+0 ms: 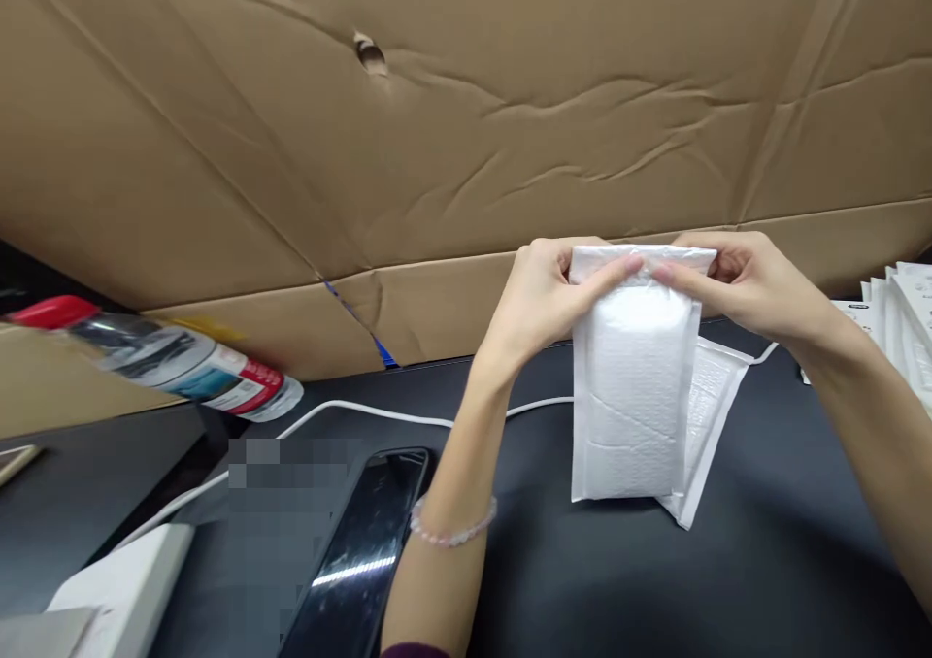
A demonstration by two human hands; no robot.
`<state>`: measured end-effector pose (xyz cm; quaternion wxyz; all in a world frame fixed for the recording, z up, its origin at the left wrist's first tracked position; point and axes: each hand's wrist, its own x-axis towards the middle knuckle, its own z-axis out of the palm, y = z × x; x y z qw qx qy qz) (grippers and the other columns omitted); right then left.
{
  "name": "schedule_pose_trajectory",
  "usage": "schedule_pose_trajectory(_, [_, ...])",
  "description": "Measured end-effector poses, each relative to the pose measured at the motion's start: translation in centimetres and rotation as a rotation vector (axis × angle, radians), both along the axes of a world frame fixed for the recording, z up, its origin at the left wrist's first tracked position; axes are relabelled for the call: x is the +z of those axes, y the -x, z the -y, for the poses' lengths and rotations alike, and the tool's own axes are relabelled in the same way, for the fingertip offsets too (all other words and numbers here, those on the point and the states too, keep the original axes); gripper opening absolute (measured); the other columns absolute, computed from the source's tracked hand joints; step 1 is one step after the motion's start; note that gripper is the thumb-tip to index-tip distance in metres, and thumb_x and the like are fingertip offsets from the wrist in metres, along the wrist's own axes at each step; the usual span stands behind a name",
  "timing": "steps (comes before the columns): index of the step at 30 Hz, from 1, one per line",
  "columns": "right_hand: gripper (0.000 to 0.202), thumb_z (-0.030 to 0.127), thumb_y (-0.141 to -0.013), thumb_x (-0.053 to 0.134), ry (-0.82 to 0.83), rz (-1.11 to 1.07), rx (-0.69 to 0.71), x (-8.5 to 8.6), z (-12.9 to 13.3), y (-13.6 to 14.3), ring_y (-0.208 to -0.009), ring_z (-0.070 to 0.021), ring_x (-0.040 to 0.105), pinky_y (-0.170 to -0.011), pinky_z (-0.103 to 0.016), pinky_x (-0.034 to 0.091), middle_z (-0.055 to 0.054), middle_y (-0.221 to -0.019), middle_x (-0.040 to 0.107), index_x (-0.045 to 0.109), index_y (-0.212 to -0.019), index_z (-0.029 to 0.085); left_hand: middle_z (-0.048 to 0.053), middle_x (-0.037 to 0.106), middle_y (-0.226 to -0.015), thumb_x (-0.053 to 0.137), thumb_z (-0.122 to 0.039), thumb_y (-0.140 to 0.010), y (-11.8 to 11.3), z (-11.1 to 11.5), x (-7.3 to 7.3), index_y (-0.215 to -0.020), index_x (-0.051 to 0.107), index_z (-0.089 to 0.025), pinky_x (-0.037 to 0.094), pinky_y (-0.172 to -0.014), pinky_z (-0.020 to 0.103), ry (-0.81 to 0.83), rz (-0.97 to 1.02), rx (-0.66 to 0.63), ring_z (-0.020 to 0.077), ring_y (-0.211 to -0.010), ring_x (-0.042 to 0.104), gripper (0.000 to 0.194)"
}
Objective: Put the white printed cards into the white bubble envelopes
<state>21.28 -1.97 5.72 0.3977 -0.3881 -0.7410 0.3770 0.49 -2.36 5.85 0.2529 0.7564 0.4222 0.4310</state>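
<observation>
A white bubble mailer [633,406] hangs upright between my hands, its top flap folded over towards me. My left hand [546,289] pinches the flap's left part, thumb pressed on the front and fingers behind. On the right part, my right hand [757,279] grips it the same way, and the two thumbs nearly meet in the middle. Behind it, a second white mailer [717,396] lies slanted on the black table, partly covered by the first. A beaded bracelet [451,537] circles my left wrist.
A brown cardboard sheet [466,134] stands along the back. At left are a red-capped bottle [218,367], a phone [356,551], a white box [131,590] and a white cable [385,412]. Several white packets [903,318] stand at the right edge of the black table [582,590].
</observation>
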Motion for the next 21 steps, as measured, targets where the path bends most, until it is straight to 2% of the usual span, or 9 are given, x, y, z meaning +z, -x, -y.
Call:
schedule_pose_trajectory(4, [0.029,0.048,-0.077,0.072,0.136,-0.15,-0.146,-0.6,-0.6,0.2,-0.065,-0.0161,0.063,-0.055,-0.027,0.055,-0.002,-0.074,0.066,0.067,-0.084,0.021,0.006,0.071,-0.096,0.055,-0.049,-0.09,0.6,-0.8,-0.6,-0.098,0.068,-0.013,0.047,-0.067,0.023,0.075,0.029,-0.101,0.0173,-0.085,0.065,0.039])
schedule_pose_trajectory(7, [0.03,0.05,-0.079,0.07,0.244,-0.112,-0.171,-1.0,-1.3,-0.3,-0.069,-0.0184,0.067,-0.063,-0.032,0.06,-0.003,-0.076,0.067,0.065,-0.083,0.021,0.005,0.07,-0.101,0.052,-0.046,-0.092,0.9,-1.3,-0.4,-0.101,0.067,-0.014,0.047,-0.075,0.024,0.075,-0.052,-0.181,0.0173,-0.09,0.064,0.037])
schedule_pose_trajectory(11, [0.03,0.052,-0.082,0.066,0.305,0.08,-0.051,-1.4,-2.0,-1.3,-0.083,-0.0192,0.067,-0.073,-0.03,0.061,-0.003,-0.089,0.068,0.066,-0.09,0.024,0.002,0.068,-0.092,0.053,-0.049,-0.09,1.2,-1.9,0.8,-0.1,0.067,-0.014,0.043,-0.069,0.023,0.088,-0.236,-0.276,0.0158,-0.082,0.059,0.038])
schedule_pose_trajectory(15, [0.033,0.053,-0.086,0.06,0.218,0.263,0.178,-1.3,-1.8,-1.4,-0.093,-0.0221,0.066,-0.077,-0.031,0.058,-0.004,-0.101,0.07,0.068,-0.102,0.025,-0.002,0.057,-0.074,0.054,-0.051,-0.088,2.7,-2.8,1.6,-0.086,0.066,-0.015,0.033,-0.058,0.022,0.155,-0.391,-0.396,0.0108,-0.066,0.046,0.037])
schedule_pose_trajectory(18, [0.037,0.055,-0.09,0.051,0.204,0.43,0.265,-1.5,-1.8,-1.3,-0.099,-0.0244,0.066,-0.083,-0.033,0.056,-0.004,-0.105,0.072,0.07,-0.101,0.024,-0.003,0.052,-0.071,0.056,-0.051,-0.087,4.0,-4.0,1.0,-0.085,0.065,-0.016,0.03,-0.056,0.023,0.258,-0.448,-0.489,0.0101,-0.063,0.041,0.037])
schedule_pose_trajectory(21, [0.051,0.06,-0.095,0.034,0.261,0.624,0.169,-2.6,-2.7,-1.7,-0.102,-0.0253,0.066,-0.091,-0.038,0.052,-0.006,-0.109,0.071,0.069,-0.103,0.024,-0.001,0.054,-0.074,0.055,-0.053,-0.086,4.8,-5.4,-0.3,-0.09,0.067,-0.016,0.031,-0.057,0.024,0.357,-0.466,-0.526,0.0115,-0.064,0.043,0.04])
